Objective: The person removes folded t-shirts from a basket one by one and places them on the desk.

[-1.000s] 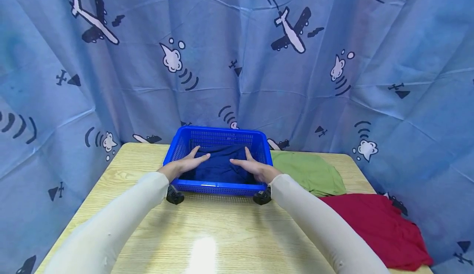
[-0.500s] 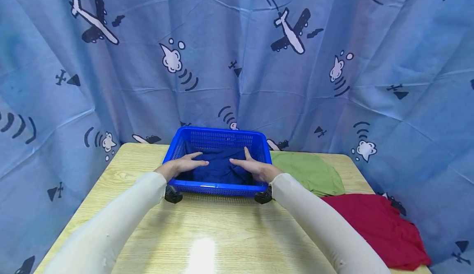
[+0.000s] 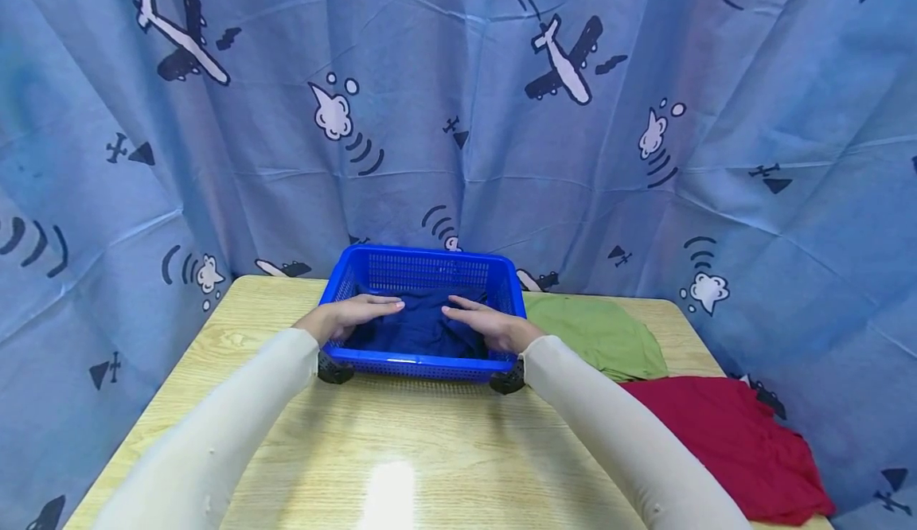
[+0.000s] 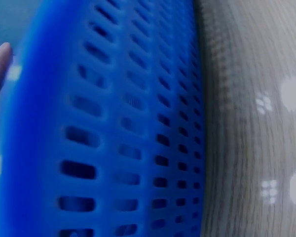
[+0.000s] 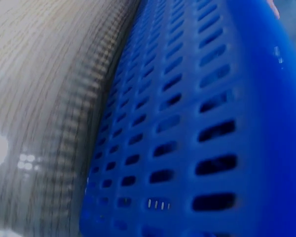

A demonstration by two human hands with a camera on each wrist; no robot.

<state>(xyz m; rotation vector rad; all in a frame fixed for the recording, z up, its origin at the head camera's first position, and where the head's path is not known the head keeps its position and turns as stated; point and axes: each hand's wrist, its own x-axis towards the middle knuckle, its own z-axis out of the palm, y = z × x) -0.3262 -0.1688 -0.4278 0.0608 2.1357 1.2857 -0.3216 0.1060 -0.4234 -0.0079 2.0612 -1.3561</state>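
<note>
A dark navy cloth (image 3: 423, 323) lies in the blue plastic basket (image 3: 423, 254). My left hand (image 3: 354, 312) reaches over the basket's left side onto the cloth, its visible fingers extended. From the right, my right hand (image 3: 490, 323) also touches the cloth, thumb and forefinger pointing inward. The lower fingers of both hands are hidden. The slotted basket wall (image 4: 148, 118) fills most of the left wrist view, with one fingertip (image 4: 0, 64) at the left edge. Across the right wrist view runs the basket wall too, a bit of finger (image 5: 274, 9) showing at top right.
A folded green cloth (image 3: 598, 335) lies right of the basket on the wooden table (image 3: 344, 450). Nearer on the right is a red cloth (image 3: 738, 442), partly behind the right sleeve. A blue patterned curtain (image 3: 430, 116) hangs behind and on both sides.
My left hand's raised fingers have come down beside the thumb, and my right forefinger has lowered too. The cloth's back edge lies lower and flatter. The basket has stayed in place.
</note>
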